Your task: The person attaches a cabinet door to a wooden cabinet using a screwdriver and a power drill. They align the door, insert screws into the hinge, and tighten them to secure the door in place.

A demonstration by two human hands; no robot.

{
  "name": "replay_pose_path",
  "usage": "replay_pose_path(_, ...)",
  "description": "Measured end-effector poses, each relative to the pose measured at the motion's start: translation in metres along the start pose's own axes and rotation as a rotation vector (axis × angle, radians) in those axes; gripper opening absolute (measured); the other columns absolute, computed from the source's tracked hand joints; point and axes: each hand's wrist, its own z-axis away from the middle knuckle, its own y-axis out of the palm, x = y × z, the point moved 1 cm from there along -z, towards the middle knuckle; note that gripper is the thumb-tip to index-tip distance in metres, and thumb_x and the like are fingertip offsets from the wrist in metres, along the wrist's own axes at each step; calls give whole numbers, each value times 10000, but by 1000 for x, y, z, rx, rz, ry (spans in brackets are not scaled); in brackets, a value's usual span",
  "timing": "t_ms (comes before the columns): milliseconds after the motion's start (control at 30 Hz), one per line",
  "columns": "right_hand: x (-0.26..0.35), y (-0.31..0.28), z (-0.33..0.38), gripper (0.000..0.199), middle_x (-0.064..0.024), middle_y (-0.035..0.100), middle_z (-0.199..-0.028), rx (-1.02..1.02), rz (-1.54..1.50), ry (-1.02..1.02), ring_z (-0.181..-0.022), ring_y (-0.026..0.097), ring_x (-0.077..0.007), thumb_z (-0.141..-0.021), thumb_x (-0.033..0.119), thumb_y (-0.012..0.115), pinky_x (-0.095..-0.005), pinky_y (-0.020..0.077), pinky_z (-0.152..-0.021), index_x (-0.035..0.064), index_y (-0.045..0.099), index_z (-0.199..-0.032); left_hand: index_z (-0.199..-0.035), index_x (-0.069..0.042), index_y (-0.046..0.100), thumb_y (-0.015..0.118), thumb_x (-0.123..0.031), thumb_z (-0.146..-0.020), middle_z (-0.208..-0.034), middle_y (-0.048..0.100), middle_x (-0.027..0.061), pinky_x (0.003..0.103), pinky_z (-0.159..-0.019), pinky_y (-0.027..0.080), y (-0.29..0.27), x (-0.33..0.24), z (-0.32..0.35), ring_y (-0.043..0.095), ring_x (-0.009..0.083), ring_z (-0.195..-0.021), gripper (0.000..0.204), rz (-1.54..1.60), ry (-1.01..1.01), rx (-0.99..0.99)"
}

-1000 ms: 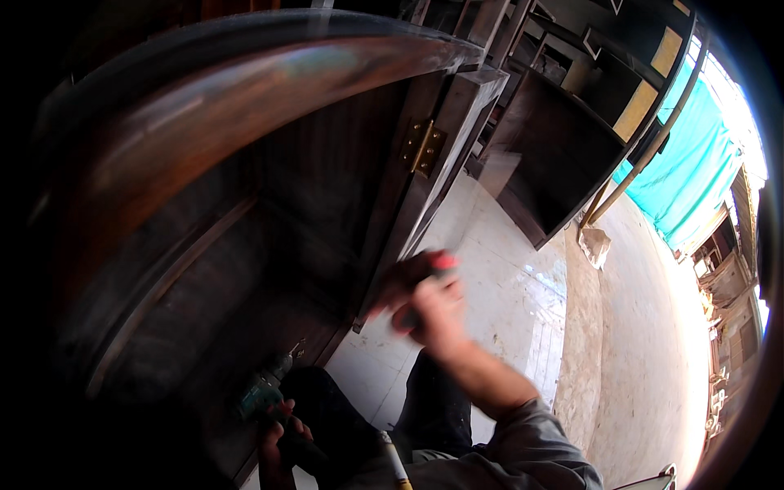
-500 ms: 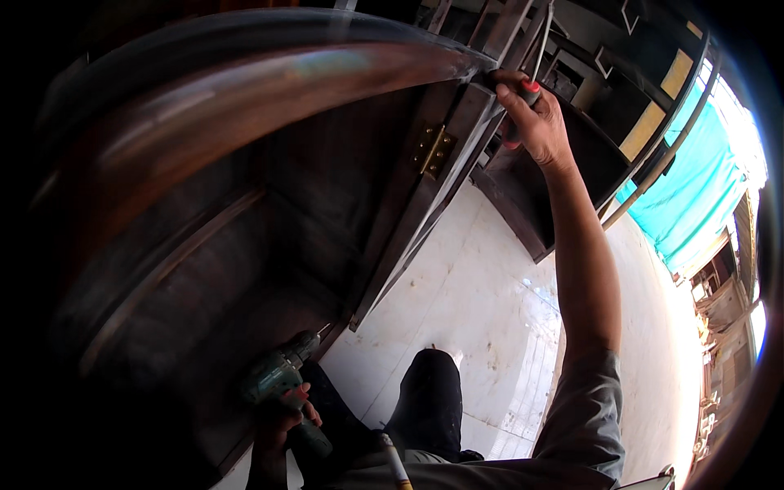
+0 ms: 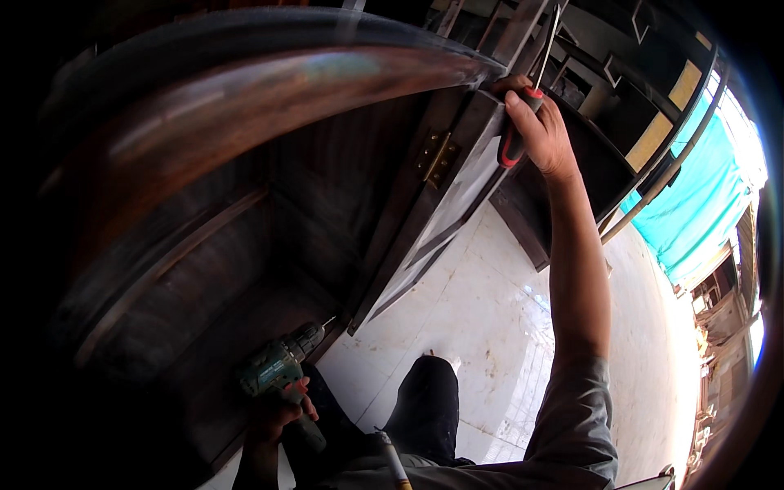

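My left hand [image 3: 282, 414] is closed round the grip of a green cordless drill [image 3: 273, 367]. The drill's bit points up and right, toward the foot of a dark wooden cabinet door [image 3: 408, 220]. A screwdriver [image 3: 512, 145] with a red and black handle is in my right hand [image 3: 543, 135], its long metal shaft pointing up and away. The fingers of that hand also rest at the door's upper corner. A brass hinge [image 3: 439, 159] joins the door to the dark cabinet [image 3: 269, 69]; its screw heads are too small to make out clearly.
Behind my right hand stands another dark wooden frame with shelves [image 3: 600, 155]. A pale tiled floor [image 3: 474, 327] lies under the door. At the right hang a turquoise sheet [image 3: 694, 212] and, below it, stacked wood pieces [image 3: 723, 351]. A cigarette [image 3: 394, 461] sticks up at the lower edge.
The door has swung slightly, showing more of its pale outer face. My right hand has shifted a little with it, and more of the screwdriver handle shows. The drill has barely moved.
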Motion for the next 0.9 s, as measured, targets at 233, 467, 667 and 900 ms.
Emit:
replay_pose_path(233,53,16,14,528,-126,622,-793,-45,126,-13,-742,598,-227,-874,496,602,-337,478,-722,2,655,-1052,-1287,109,460,552,37,-689,-822,642,161,412,-723,531,2,-3,5,656,268,-745,609,-15,-12,-52)
replay_pose_path(467,70,17,6,534,-105,569,-621,33,268,-126,-580,568,-230,-813,534,673,-344,465,-608,4,658,-878,-1273,130,461,592,-13,-686,-830,645,141,385,-740,526,11,-19,1,653,248,-746,618,-80,-29,-33)
replay_pose_path(667,74,21,-1,597,-107,543,-595,82,233,-190,-563,553,-240,-786,551,669,-346,449,-596,-29,661,-923,-1251,108,507,625,-27,-700,-829,639,132,412,-711,538,11,-21,-4,650,252,-754,579,-85,32,26)
replay_pose_path(900,84,31,4,557,-108,483,-528,154,293,-135,-521,495,-215,-788,514,679,-350,421,-566,-39,661,-854,-1228,66,557,644,-19,-713,-857,640,125,420,-691,549,12,-25,-6,650,235,-757,529,-60,63,53)
